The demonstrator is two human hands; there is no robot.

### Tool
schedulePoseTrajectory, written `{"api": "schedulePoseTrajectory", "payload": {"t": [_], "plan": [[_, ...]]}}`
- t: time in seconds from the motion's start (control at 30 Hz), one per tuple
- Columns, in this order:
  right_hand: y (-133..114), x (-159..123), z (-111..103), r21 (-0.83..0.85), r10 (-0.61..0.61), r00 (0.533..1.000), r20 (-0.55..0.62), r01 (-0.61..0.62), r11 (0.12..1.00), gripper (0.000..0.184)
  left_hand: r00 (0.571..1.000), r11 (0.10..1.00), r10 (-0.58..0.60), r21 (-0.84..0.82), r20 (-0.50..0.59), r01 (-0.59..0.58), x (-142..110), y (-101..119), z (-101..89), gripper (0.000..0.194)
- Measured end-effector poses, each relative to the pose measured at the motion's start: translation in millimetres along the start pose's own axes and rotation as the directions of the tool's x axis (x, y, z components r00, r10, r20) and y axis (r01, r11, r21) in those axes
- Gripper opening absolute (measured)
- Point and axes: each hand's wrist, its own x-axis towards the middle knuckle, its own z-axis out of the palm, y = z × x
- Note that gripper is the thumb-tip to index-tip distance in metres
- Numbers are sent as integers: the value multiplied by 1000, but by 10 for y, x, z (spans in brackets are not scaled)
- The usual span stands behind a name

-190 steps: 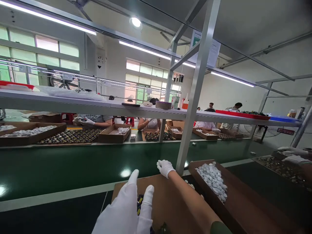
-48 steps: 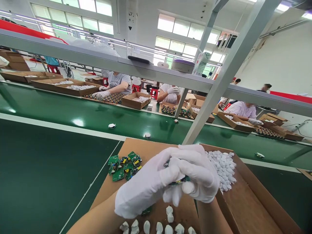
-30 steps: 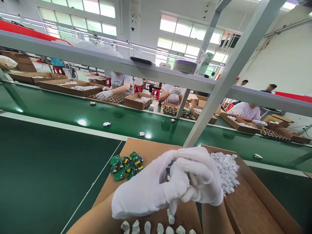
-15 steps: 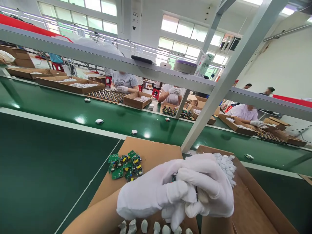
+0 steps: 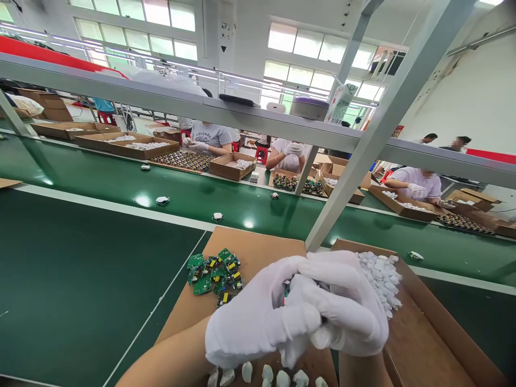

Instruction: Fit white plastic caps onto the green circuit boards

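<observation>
Both my hands wear white gloves and meet above a cardboard sheet (image 5: pixel 258 242). My left hand (image 5: pixel 262 317) is closed around a small circuit board (image 5: pixel 286 290), of which only a sliver shows between thumb and fingers. Pressed against the same board from the right, my right hand (image 5: pixel 350 306) has its fingers bent over it; most of the board is hidden by the gloves. Left of my hands lies a pile of green circuit boards (image 5: pixel 202 285) with yellow and black parts. Several small white pieces (image 5: pixel 267 372) lie in a row below my hands.
An open cardboard box (image 5: pixel 439 322) on the right holds a heap of white pieces (image 5: pixel 381 277). Beyond runs a green conveyor belt (image 5: pixel 189 185) carrying several spaced boards with white tops. A slanted metal post (image 5: pixel 355 156) rises behind my hands. Co-workers sit across the belt.
The view has shifted slightly, so the pile and box appear farther right. My fingers have moved a little around the board, and both hands stay together.
</observation>
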Motion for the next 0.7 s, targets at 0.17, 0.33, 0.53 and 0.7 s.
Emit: {"api": "schedulePoseTrajectory", "payload": {"t": [0.17,0.33,0.53,0.7], "plan": [[-22,24,10,-2,0,1000,13,0,1000,42,988,985,151,84,18,-152,29,88,46,21],[-21,70,3,-9,72,990,121,-72,997,30,985,931,141,351,-96,-99,20,153,23,10],[-6,81,66,54,74,994,76,-78,996,48,992,951,125,283,10,-122,-33,131,-99,32],[-24,38,45,-6,80,992,93,-80,997,44,995,940,94,331,-19,-83,-41,141,-123,11]]}}
